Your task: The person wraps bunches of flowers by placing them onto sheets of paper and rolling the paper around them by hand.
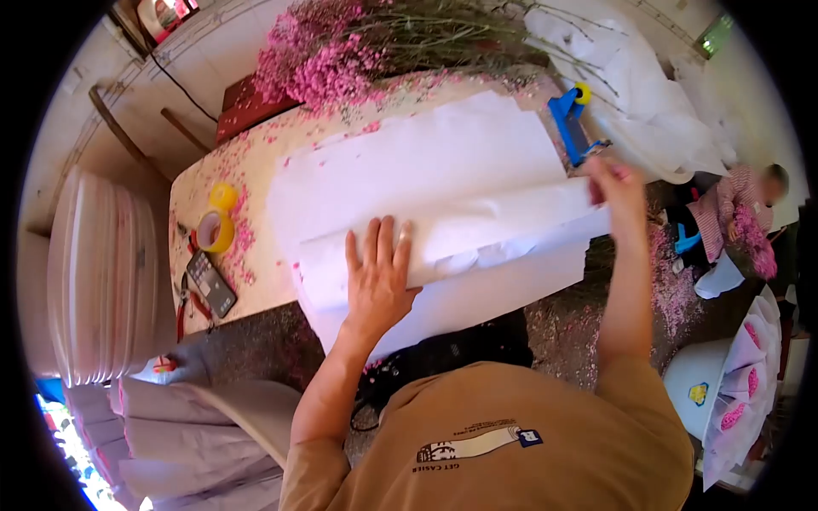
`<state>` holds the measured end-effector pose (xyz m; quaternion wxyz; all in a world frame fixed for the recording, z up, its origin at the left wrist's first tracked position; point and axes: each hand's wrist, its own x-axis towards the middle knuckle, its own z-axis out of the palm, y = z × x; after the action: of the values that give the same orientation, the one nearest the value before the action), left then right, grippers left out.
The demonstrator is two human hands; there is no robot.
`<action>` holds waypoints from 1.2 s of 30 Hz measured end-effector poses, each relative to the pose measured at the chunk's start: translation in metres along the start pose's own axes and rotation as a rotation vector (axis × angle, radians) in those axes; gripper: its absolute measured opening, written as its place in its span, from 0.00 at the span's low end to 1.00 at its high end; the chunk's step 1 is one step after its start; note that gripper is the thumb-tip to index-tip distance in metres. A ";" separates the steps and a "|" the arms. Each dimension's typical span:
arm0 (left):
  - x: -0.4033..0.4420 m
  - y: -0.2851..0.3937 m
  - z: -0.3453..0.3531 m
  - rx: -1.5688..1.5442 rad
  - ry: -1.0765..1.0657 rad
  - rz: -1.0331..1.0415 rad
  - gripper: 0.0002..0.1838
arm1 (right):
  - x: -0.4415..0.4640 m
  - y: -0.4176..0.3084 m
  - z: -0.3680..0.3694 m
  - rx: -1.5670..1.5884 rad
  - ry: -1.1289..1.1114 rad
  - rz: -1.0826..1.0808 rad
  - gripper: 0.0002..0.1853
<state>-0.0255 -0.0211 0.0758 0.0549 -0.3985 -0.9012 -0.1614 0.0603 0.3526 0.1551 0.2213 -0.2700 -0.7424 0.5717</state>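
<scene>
- While the left hand [381, 266] lay flat on the folded white paper [503, 217], its fingers were spread and gripped nothing; the right hand [615, 183] had its fingers curled at the paper's right end, their grip too blurred to tell.
- Paper: located mid-desk; judged light, flexible and easily creased. Suitable hold: palm on the fold, light pinch at the edge.
- Desk [268, 285]: strewn with pink petals [243, 238]; tape rolls [215, 232] lay left, a blue tape dispenser [569, 129] right.
- Room: another person [724, 196] was at far right.
</scene>
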 end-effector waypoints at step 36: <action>0.029 0.018 0.027 0.124 0.204 -0.231 0.24 | 0.204 0.102 -0.109 -0.072 0.085 0.097 0.12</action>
<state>-0.0310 0.0201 0.0617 0.1518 -0.2696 -0.9390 -0.1504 -0.0096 0.5862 0.0879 0.2148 -0.3374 -0.7386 0.5426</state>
